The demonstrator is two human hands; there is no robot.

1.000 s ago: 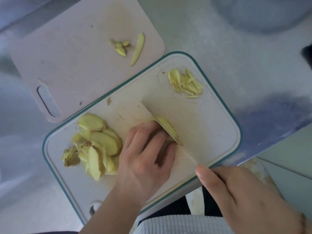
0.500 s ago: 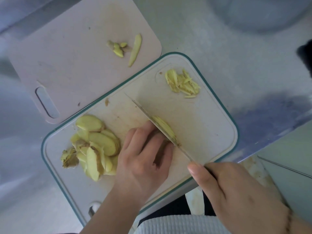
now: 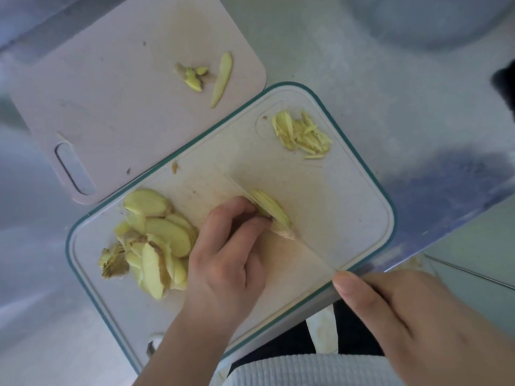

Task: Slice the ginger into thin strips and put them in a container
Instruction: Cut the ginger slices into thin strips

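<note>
A white cutting board with a teal rim (image 3: 362, 196) lies in front of me. My left hand (image 3: 228, 257) presses a stack of ginger slices (image 3: 271, 210) against it with curled fingers. My right hand (image 3: 412, 316) grips a knife (image 3: 312, 249) whose wide blade stands against the stack, with thin strips fanned out on its right side. A pile of cut ginger strips (image 3: 302, 135) lies at the board's far right corner. A heap of uncut ginger slices (image 3: 156, 238) with a peel end sits on the board's left side.
A pink cutting board (image 3: 111, 79) with a handle slot lies at the back left, holding a few ginger scraps (image 3: 206, 76). Both boards rest on a metal counter (image 3: 362, 51). A blurred round vessel (image 3: 429, 18) stands at the back right. The counter edge runs near my right hand.
The knife has gone up and come down again on the stack, and more thin strips now fan out beside the blade. My left hand stays on the ginger.
</note>
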